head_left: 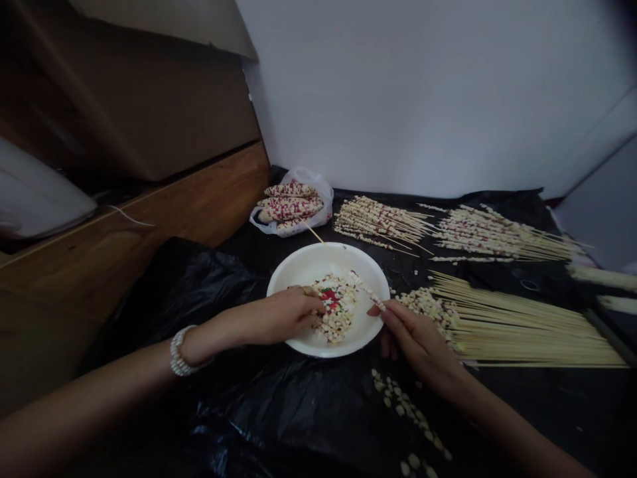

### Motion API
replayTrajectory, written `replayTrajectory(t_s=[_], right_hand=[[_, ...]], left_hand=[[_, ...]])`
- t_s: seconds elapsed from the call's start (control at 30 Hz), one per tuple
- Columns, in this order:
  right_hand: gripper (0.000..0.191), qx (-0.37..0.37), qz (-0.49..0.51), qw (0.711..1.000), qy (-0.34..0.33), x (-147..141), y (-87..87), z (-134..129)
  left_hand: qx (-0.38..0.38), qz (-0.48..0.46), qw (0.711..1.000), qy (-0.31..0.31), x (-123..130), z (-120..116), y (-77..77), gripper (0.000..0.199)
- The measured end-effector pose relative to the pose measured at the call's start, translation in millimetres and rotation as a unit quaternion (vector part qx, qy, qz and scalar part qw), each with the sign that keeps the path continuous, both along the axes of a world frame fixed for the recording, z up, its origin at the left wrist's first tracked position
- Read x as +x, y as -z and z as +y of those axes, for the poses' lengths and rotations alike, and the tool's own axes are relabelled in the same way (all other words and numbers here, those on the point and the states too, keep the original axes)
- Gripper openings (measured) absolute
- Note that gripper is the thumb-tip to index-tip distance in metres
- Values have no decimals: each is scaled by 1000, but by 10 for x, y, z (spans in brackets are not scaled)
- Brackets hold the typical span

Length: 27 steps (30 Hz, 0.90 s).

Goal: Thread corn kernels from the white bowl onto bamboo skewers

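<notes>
A white bowl [281,271] with a red and green print on its bottom holds loose corn kernels [336,325], pale and dark red. My left hand [293,312], a beaded bracelet on its wrist, reaches over the near-left rim. Its fingers are bent together down at the kernels; whatever is between the fingertips is hidden. At the bowl's right rim, my right hand [411,332] pinches a skewer [367,290] threaded with kernels, which slants up and left over the bowl. Just beyond that hand lies a pile of loose kernels [428,307].
Bare skewers [527,325] lie bundled at right. Two heaps of kernel-strung skewers, one nearer [381,222] and one farther right [497,232], lie behind. Corn cobs [291,202] fill a plastic bag. Scattered pale bits [408,408] lie on the black plastic sheet [298,411]. A white wall [423,93] rises behind.
</notes>
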State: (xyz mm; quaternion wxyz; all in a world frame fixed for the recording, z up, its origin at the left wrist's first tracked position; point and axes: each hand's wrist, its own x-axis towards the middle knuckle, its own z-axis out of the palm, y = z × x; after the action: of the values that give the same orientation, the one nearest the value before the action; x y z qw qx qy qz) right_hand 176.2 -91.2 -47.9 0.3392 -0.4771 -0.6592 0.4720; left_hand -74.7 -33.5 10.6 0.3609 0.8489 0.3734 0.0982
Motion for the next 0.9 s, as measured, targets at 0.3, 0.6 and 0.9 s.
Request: replayTrajectory(t_s=[0.3, 0.6, 0.9], right_hand=[[34, 16, -7, 1000, 1, 8, -9, -9], [34, 25, -10, 1000, 14, 11, -28, -31], [35, 27, -23, 999, 13, 51, -63, -46]], left_hand=[[66, 107, 992, 7, 138, -312, -65, 45], [180, 185, 964, 59, 430, -559, 68, 49], [96, 36, 994, -44, 473, -514, 130, 41]])
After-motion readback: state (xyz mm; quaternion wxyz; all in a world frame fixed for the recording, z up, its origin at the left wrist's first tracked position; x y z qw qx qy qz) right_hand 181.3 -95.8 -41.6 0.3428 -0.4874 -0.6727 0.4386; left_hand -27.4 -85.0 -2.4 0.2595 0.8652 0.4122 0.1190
